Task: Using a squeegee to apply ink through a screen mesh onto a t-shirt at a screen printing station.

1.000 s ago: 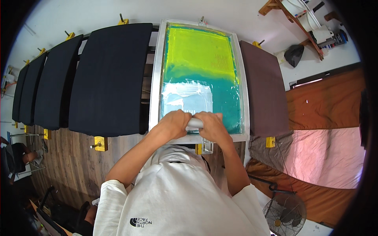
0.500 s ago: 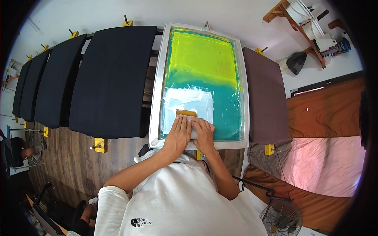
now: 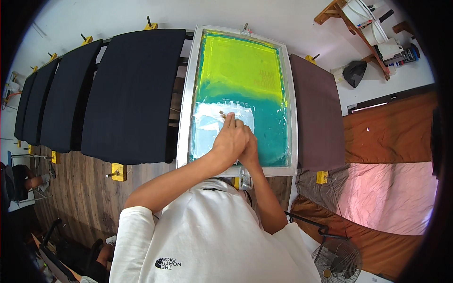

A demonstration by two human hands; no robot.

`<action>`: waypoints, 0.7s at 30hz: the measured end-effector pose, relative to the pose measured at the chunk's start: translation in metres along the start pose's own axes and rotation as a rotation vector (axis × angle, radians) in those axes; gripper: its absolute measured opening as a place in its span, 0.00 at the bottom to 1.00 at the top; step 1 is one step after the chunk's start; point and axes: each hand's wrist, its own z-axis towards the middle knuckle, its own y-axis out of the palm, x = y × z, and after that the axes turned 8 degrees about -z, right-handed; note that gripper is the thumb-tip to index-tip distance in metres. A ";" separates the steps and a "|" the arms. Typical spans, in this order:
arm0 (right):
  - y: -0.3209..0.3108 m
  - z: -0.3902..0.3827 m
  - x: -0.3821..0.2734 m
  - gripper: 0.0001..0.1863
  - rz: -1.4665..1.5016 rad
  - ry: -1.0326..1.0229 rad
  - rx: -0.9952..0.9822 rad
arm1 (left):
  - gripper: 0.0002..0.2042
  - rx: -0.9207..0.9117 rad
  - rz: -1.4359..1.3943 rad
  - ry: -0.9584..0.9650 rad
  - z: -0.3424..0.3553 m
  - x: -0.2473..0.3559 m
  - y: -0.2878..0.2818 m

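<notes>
A silkscreen frame (image 3: 292, 113) with a silver metal rim lies in front of me, its mesh yellow-green at the far half and teal nearer. White ink (image 3: 204, 139) covers the near left part of the mesh. Over this ink my left hand (image 3: 231, 140) is closed, fingers pointing away from me, and my right hand (image 3: 251, 147) is closed right beside and partly behind it. Both grip a squeegee (image 3: 222, 114), of which only a small brownish bit shows past the left fingertips; the rest is hidden under the hands.
Several black cloth-covered boards (image 3: 130, 96) stand in a row to the left, a brownish-purple board (image 3: 318, 113) to the right. Yellow clamps (image 3: 119, 172) stick out at their ends. A fan (image 3: 337, 262) stands lower right. People's legs (image 3: 35, 183) show at the left.
Both hands have moved a little away from me with the squeegee and drawn together. The squeegee, seen edge-wide before, is now turned and mostly hidden.
</notes>
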 end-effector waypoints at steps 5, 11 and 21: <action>0.010 -0.006 0.028 0.18 -0.111 -0.029 0.041 | 0.15 0.038 0.001 0.009 0.022 0.019 0.024; -0.002 -0.029 0.041 0.17 -0.332 0.006 0.011 | 0.15 0.034 -0.018 0.044 0.021 0.038 0.026; -0.032 -0.006 -0.027 0.22 -0.338 0.002 -0.055 | 0.24 0.224 -0.455 -0.030 -0.028 -0.009 0.036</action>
